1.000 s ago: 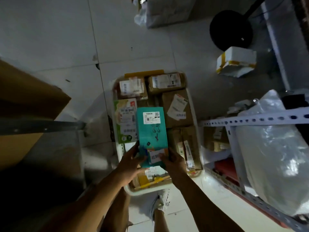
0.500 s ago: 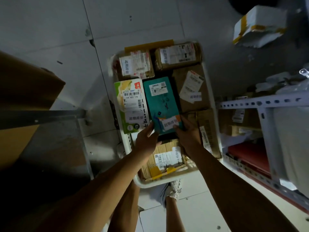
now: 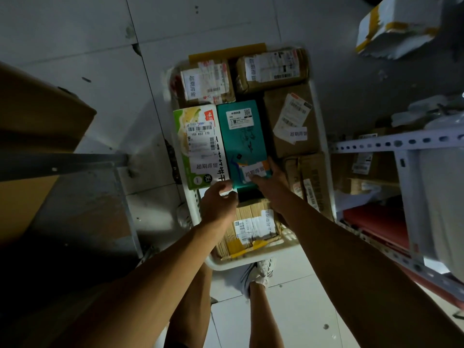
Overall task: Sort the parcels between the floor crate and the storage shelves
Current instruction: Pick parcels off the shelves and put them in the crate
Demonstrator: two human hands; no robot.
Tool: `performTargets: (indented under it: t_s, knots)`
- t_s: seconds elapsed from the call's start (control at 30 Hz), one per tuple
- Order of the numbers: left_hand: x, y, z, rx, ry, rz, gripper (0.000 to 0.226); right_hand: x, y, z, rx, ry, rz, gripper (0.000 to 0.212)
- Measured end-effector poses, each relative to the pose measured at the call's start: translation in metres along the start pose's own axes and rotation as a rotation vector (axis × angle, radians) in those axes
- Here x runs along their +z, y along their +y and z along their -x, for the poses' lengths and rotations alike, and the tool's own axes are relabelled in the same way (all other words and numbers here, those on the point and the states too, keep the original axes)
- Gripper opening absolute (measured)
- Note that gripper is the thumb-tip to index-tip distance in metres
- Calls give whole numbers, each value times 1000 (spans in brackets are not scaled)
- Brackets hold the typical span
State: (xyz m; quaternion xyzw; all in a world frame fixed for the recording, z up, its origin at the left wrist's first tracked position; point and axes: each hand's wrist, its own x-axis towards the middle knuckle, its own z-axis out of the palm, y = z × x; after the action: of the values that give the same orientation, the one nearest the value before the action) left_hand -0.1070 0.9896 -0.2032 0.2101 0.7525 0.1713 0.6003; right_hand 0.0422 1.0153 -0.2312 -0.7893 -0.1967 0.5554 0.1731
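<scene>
Sorting well advanced on the crate side, as judged from the fill: white floor crate (image 3: 322, 136) packed nearly edge to edge. Teal parcel (image 3: 242, 136) lying flat in the middle row, between green-and-white carton (image 3: 198, 144) and large brown box (image 3: 288, 119). Left hand (image 3: 218, 204) curled at the teal parcel's near-left corner; cannot tell whether closed on it. Right hand (image 3: 272, 187) pressed flat against the near-right corner, thumb over the white sticker, grip narrow and on the parcel. Seating or lifting of this parcel not determinable.

Crate contents otherwise: two taped brown parcels (image 3: 208, 81) across the far row, tall brown box (image 3: 308, 182) at the right wall, corrugated box (image 3: 251, 229) with yellow tape nearest the feet.

Storage shelves (image 3: 401, 143) at right holding labelled cartons and a red item. White parcel (image 3: 394, 26) with yellow tape loose on the floor, apparently unsorted.
</scene>
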Motion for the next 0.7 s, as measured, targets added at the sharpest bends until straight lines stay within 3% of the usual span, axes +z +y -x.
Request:
performTargets:
  t_s: [0.13, 0.37, 0.53, 0.7]
  knots:
    - [-8, -3, 3, -38, -65, 33, 31, 2, 0, 0, 6, 3, -34, 62]
    - [-30, 2, 24, 91, -71, -144, 27, 1, -5, 29, -49, 96, 295, 66]
    - [-61, 37, 65, 203, -26, -303, 23, -8, -35, 94, -139, -20, 438, 47]
    - [-104, 75, 126, 285, 43, -450, 24, -14, -82, 172, -210, -153, 641, 47]
